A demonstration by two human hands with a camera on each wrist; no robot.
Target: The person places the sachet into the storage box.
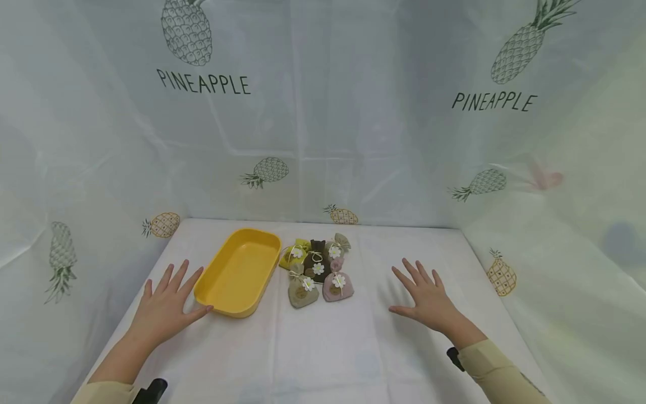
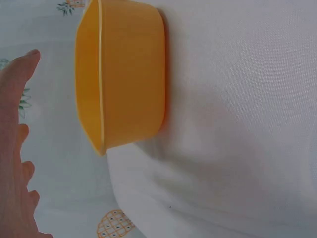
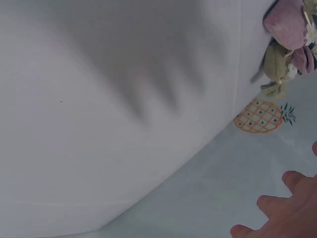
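Note:
My left hand [image 1: 164, 308] is spread with straight fingers over the table's left side, its thumb overlapping the near end of a yellow rectangular basin [image 1: 237, 275] in the head view. The basin's inside shows nothing in it. To its right lie several small drawstring pouches with white flowers: a yellow-green one [image 1: 290, 259], a dark brown one [image 1: 315, 274], a pink one [image 1: 330, 290] and greyish-beige ones, the front one [image 1: 299, 296] nearest me. On the right, my right hand [image 1: 429, 300] hovers with fingers fanned out, holding nothing and casting a shadow on the cloth.
A white cloth [image 1: 323, 348] covers the table. Pale sheets printed with pineapples, including a back sheet [image 1: 353, 123], hang behind and on both sides. Dark wrist straps [image 1: 454, 359] show at the sleeves.

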